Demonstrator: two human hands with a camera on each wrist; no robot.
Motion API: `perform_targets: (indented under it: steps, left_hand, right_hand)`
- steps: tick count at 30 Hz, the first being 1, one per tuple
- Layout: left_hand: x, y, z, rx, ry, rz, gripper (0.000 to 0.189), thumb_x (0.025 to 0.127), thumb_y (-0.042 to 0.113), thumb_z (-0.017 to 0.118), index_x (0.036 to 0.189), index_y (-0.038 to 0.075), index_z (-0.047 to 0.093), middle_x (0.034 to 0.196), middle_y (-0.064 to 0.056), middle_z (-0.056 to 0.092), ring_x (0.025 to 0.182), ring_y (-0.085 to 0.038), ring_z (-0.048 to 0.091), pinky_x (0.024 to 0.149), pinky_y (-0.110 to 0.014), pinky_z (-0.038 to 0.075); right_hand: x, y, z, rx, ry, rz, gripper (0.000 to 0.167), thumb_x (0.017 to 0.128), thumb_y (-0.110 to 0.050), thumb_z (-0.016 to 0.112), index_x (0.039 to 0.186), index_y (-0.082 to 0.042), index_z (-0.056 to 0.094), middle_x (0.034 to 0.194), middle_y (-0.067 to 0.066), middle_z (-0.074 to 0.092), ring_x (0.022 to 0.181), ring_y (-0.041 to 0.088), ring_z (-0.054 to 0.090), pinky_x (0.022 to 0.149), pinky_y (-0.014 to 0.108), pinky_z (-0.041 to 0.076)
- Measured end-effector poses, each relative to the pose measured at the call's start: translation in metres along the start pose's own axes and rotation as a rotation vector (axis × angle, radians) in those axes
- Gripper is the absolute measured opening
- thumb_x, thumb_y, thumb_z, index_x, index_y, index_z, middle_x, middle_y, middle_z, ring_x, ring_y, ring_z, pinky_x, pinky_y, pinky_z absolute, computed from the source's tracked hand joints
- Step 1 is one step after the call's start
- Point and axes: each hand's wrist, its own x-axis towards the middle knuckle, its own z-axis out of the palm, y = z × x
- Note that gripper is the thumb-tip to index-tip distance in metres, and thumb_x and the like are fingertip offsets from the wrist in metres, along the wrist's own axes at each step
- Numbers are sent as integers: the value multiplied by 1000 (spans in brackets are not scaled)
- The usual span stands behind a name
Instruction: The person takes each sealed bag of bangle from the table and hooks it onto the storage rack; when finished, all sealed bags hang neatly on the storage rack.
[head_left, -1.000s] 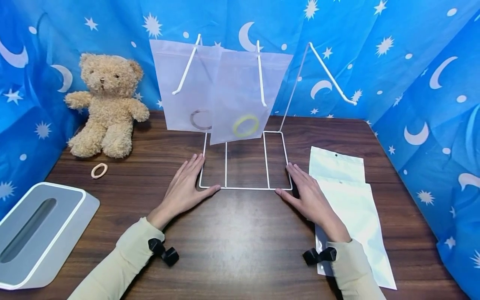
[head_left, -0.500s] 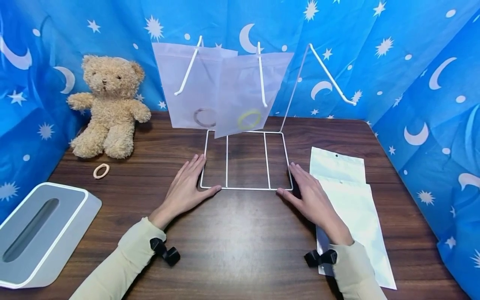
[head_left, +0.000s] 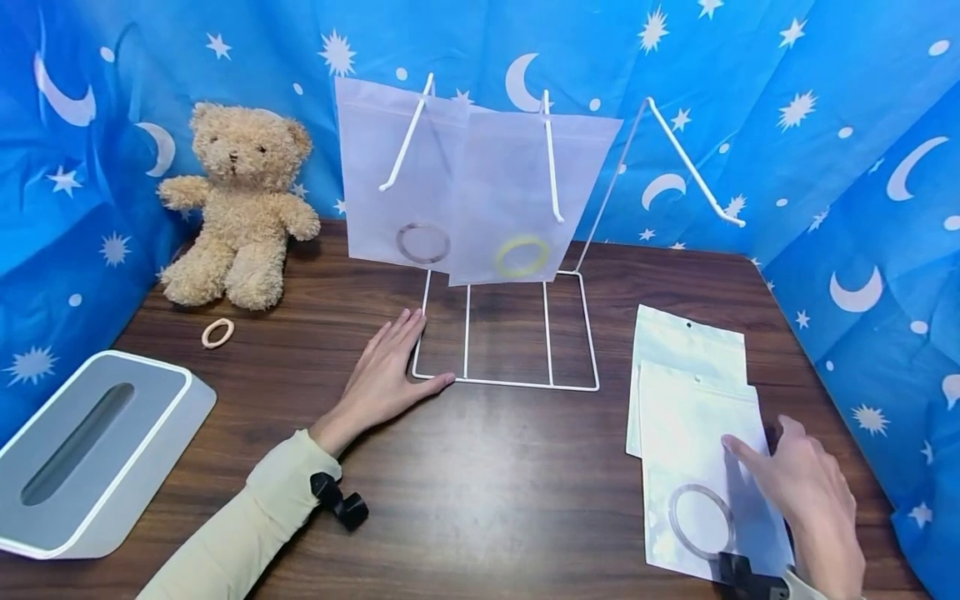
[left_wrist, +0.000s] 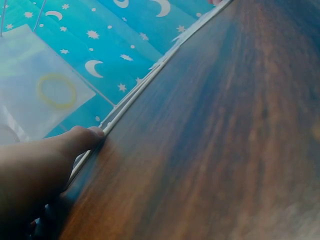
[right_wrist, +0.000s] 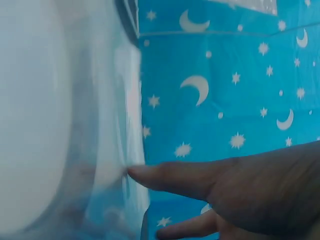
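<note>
My left hand [head_left: 386, 371] rests at the front left corner of a white wire rack's base [head_left: 510, 383], fingers straight, thumb along the front bar. In the left wrist view that thumb [left_wrist: 82, 139] touches the bar. Two translucent zip bags hang on the rack's hooks: the left bag [head_left: 375, 208] shows a greyish ring, the right bag [head_left: 502, 183] a yellow ring. My right hand [head_left: 806, 483] is over the right edge of a whitish zip bag [head_left: 697, 442] holding a grey ring. Its thumb appears to touch the bag; its fingers are spread, loosely bent.
Another whitish bag [head_left: 693, 333] lies partly under the front one. The rack's right hook [head_left: 693, 167] carries no bag. A teddy bear [head_left: 243, 200], a small beige ring [head_left: 217, 333] and a grey-white tissue box [head_left: 172, 433] are at the left. A blue star-patterned curtain surrounds the table.
My right hand has left the rack's right front corner and moved right and nearer, over the flat bags. The left hand stays at the rack. The head view has shifted slightly.
</note>
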Motion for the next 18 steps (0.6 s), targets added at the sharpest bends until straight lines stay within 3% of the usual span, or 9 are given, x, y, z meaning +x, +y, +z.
perform_targets:
  steps: [3,10,12,15,18]
  left_hand:
    - [-1,0,0,1,0,3,103,82,73,58,152,3,31,157,-11,29,146,-25,19,118,-43,10]
    - [-4,1,1,-9,4,1,102,82,73,58,152,3,33,157,-11,31,146,-24,20,118,-43,12]
    - [-4,1,1,-11,5,-1,102,82,73,58,152,3,33,157,-11,30,146,-24,20,118,-43,12]
    - [-3,2,0,-12,7,3,102,82,73,59,152,3,32,157,-11,30,146,-24,20,118,-43,12]
    - [-2,3,0,-10,8,9,102,82,72,59,152,3,33,157,-11,30,146,-24,20,118,-44,12]
  right_hand:
    - [2,6,4,-12,1,13,110,87,-65,59,146,16,15,131,45,28,119,62,30,94,73,31]
    - [2,1,12,132,163,20,92,85,-44,75,141,12,28,116,37,41,105,54,42,82,66,41]
    - [1,1,14,192,243,-14,76,86,-36,76,132,11,36,112,33,44,103,52,44,82,64,39]
    - [2,1,18,283,432,-148,45,86,-22,77,112,6,53,107,28,51,99,44,48,85,58,36]
    - [2,-1,20,336,606,-263,22,87,-18,77,97,-2,67,97,18,61,87,22,53,79,39,37]
